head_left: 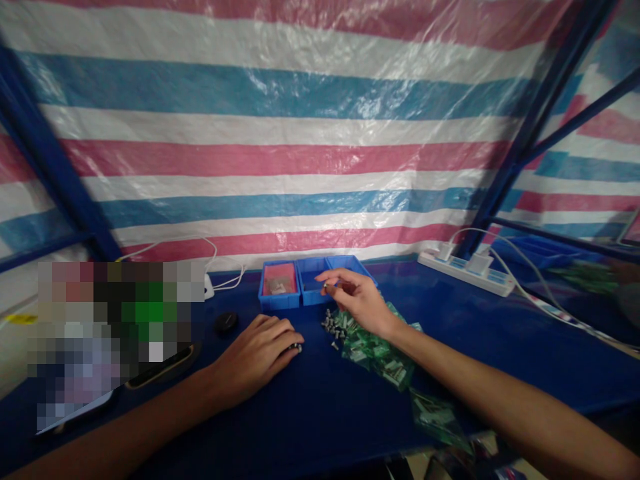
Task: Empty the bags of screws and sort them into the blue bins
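Note:
My left hand (263, 357) rests low over the blue table, its fingers curled in around small metal screws (297, 347) that peek out by the thumb and forefinger. Above the pile, my right hand (363, 303) pinches one small screw (325, 287) between thumb and forefinger, just in front of the blue bins. Loose silvery screws (330, 325) lie scattered below the right hand. Beside them, partly under the right wrist, spreads a heap of small green-tinted plastic bags (393, 367) with metal parts inside.
Behind the hands stand a blue bin (261, 293) with a pink lining and small bags, and two more blue bins (314, 295). A white power strip (467, 275) with cables sits back right. A round black object (227, 323) lies left, near a blurred-out area. Striped sheeting hangs behind.

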A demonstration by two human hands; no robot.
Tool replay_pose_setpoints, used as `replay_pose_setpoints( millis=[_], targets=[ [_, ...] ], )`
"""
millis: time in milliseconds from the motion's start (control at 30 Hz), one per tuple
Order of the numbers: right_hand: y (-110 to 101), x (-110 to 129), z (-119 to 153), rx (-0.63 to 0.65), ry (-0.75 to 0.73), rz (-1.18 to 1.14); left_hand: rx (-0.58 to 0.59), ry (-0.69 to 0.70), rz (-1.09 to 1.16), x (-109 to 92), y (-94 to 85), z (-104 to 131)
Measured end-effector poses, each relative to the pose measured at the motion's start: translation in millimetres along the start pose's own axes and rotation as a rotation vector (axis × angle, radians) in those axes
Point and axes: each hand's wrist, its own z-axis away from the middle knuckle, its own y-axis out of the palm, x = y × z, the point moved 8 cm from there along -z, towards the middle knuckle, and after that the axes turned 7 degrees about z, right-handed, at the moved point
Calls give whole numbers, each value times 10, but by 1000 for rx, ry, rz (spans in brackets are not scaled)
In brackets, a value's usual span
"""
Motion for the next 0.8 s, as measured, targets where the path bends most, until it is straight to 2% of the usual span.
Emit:
replay_pose_setpoints(
  millis=[800],
  targets=[
    [-23, -81, -20, -23, 53, -102, -6, 1, -5, -6, -1, 0]
  ],
)
